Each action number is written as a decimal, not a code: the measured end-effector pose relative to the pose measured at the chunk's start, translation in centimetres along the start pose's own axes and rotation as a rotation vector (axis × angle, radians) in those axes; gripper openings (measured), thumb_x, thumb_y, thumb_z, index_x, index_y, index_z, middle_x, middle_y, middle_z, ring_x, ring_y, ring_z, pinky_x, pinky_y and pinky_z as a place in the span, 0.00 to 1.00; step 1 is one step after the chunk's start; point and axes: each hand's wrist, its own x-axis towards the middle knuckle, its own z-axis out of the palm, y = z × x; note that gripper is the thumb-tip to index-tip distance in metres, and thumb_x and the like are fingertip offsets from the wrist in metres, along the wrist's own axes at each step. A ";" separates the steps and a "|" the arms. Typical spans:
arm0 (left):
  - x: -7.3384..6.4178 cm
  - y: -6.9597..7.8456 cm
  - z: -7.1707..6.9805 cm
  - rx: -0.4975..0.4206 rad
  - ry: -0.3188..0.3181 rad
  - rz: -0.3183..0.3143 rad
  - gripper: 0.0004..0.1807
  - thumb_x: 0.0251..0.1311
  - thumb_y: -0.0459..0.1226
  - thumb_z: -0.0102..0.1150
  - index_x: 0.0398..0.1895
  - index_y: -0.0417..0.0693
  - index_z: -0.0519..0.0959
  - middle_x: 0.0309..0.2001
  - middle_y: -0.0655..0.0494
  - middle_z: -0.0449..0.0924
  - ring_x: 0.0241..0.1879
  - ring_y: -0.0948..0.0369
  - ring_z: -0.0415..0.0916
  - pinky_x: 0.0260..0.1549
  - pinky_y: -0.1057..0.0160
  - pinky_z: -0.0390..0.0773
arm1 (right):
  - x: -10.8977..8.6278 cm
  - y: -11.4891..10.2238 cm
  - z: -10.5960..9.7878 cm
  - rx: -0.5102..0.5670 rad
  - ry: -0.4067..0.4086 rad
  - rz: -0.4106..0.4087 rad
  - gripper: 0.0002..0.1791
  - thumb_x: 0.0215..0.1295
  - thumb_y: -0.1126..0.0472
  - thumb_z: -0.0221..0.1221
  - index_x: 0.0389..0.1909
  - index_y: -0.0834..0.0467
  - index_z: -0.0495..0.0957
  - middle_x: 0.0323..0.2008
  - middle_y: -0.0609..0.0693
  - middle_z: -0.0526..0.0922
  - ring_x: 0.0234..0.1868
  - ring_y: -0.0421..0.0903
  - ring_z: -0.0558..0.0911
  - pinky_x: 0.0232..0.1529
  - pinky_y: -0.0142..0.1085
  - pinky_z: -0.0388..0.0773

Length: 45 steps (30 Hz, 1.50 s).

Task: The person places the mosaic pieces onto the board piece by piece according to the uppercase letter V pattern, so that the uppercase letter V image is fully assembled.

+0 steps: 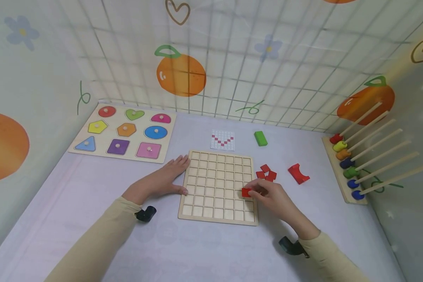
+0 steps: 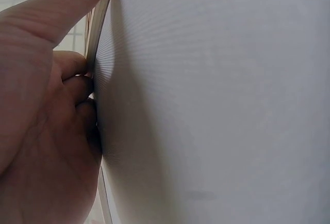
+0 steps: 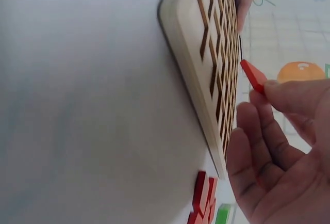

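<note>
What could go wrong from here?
The red tile pinched in the right hand could slip or land askew on the grid board. The loose red tiles near that hand might get nudged. The board could shift if the left hand, at its left edge, pushes.

The head view is moderately bright, with soft, diffuse light over the pale surface (image 1: 183, 254). A warmer, yellowish glow tints the backdrop (image 1: 232, 74) at upper right, while the far right falls into grey. A faint, soft-edged shadow lies below the right hand (image 1: 273, 196). Fine detail looks slightly soft, and the backdrop's grid lines fan out toward the top corners. In the left wrist view, the left hand (image 2: 46, 121) is dim, a broad shadow runs beside it, and fine ripple-like banding marks the surface. The right wrist view blurs the surface; the board's (image 3: 180, 33) edge looks crisper.
</note>
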 end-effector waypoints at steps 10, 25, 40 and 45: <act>-0.1 0.1 -0.1 -0.004 0.007 0.016 0.61 0.57 0.58 0.70 0.82 0.43 0.44 0.83 0.50 0.35 0.81 0.51 0.29 0.79 0.51 0.38 | 0.2 -1.3 1.4 0.030 -0.012 0.008 0.13 0.65 0.60 0.69 0.49 0.47 0.85 0.43 0.40 0.86 0.37 0.40 0.82 0.41 0.31 0.84; -0.2 0.1 -0.2 -0.021 0.010 0.004 0.61 0.56 0.57 0.71 0.82 0.43 0.44 0.83 0.49 0.36 0.81 0.51 0.29 0.79 0.51 0.38 | 0.2 -3.1 4.1 0.035 -0.051 -0.057 0.12 0.67 0.60 0.67 0.49 0.45 0.85 0.41 0.36 0.85 0.37 0.39 0.81 0.41 0.31 0.83; -0.2 0.1 -0.2 -0.023 0.003 -0.005 0.61 0.57 0.57 0.70 0.83 0.44 0.44 0.83 0.50 0.35 0.81 0.51 0.29 0.79 0.50 0.38 | 0.4 -4.2 5.7 0.020 -0.053 -0.050 0.12 0.66 0.62 0.68 0.46 0.44 0.85 0.37 0.33 0.83 0.37 0.37 0.80 0.42 0.31 0.82; -0.1 0.1 -0.1 -0.016 0.007 0.005 0.60 0.58 0.56 0.70 0.82 0.43 0.44 0.83 0.49 0.35 0.81 0.51 0.29 0.79 0.51 0.37 | 0.6 -4.4 6.0 0.007 -0.058 -0.056 0.12 0.65 0.62 0.69 0.45 0.44 0.85 0.34 0.33 0.82 0.35 0.37 0.79 0.40 0.31 0.82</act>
